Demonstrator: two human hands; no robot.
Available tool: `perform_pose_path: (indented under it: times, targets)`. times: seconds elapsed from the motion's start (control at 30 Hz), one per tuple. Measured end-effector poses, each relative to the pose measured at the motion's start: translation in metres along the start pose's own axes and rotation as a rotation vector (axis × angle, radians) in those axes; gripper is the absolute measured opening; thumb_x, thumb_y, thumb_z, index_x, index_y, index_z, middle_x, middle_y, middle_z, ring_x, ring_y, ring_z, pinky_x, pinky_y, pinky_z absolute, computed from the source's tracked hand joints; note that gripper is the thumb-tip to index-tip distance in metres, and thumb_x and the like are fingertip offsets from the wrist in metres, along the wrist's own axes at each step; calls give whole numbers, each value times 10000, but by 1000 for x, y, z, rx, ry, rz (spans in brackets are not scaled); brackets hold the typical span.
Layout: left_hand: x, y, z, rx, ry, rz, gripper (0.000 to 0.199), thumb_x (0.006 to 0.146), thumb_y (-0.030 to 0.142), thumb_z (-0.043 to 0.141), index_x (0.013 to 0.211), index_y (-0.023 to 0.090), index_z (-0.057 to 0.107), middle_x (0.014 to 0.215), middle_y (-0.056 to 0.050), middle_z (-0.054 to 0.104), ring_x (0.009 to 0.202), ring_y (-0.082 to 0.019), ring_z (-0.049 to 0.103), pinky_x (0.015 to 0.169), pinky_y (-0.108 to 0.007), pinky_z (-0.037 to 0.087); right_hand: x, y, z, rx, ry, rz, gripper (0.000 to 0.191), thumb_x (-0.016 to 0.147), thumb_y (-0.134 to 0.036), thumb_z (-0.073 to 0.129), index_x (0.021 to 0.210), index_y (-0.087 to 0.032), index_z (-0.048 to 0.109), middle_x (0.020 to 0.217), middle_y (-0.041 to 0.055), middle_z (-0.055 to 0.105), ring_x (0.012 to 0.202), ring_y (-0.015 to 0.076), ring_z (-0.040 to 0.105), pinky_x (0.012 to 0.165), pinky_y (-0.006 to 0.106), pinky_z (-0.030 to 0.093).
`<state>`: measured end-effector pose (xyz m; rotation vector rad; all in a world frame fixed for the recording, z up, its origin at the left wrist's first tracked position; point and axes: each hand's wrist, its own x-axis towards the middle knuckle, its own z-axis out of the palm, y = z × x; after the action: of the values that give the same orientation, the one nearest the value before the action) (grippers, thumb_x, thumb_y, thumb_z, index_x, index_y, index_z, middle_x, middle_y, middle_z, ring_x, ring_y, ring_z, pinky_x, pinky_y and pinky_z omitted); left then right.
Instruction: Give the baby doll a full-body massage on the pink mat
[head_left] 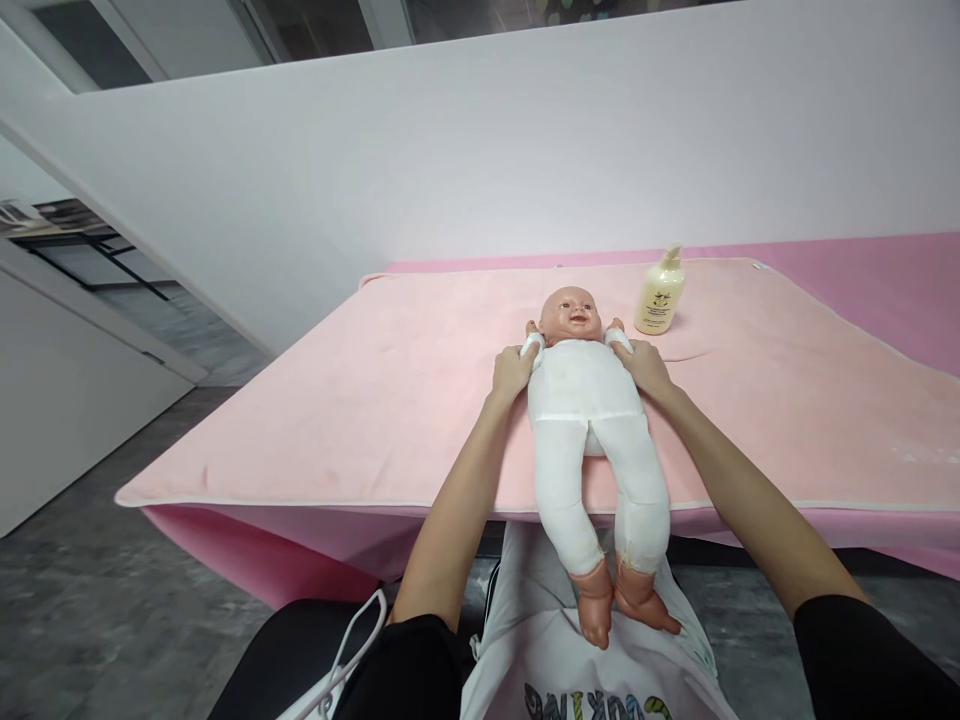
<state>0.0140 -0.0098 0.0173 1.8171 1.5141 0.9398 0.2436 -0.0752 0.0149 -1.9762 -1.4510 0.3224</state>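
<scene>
A baby doll (581,385) with a white cloth body lies on its back on a pink blanket (337,400). Its head points toward the wall, and its bare feet hang past the table's front edge over my lap. My left hand (514,370) is closed round the doll's arm at the left of the view. Round the other arm my right hand (643,366) is closed, with the thumb on the white sleeve. Both doll arms are bent up, so its small hands show beside the head.
A pale yellow pump bottle (658,295) stands upright on the blanket, just right of the doll's head. Behind the table rises a white wall (480,150). A darker pink cover (862,285) shows under the blanket. A white cable (352,650) runs beside my left elbow.
</scene>
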Motion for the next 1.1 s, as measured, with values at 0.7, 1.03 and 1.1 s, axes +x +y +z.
perform_pose_path:
  times: [0.7, 1.03, 1.1]
  targets:
    - [-12, 3, -51, -382, -517, -35, 640, 548, 190, 722, 1154, 146, 520, 1082, -95, 647, 968, -226, 609, 797, -331, 515, -14, 2, -55, 488, -639, 113, 442, 662, -275, 730, 1045, -216, 518, 774, 17, 590, 580, 116, 528, 431, 221, 485]
    - [-2, -3, -38, -315, -216, 200, 301, 521, 152, 646, 820, 123, 655, 773, -12, 658, 721, -164, 572, 644, -267, 454, -2, 9, -25, 740, -252, 41, 320, 537, -133, 708, 824, -177, 572, 767, 30, 641, 630, 164, 606, 535, 295, 554]
    - [1, -5, -33, -267, -98, 253, 244, 559, 159, 626, 799, 126, 656, 759, -2, 653, 716, -153, 558, 641, -254, 440, 2, 11, -19, 724, -144, 4, 294, 529, -165, 705, 790, -174, 569, 739, 31, 646, 622, 169, 602, 535, 294, 540]
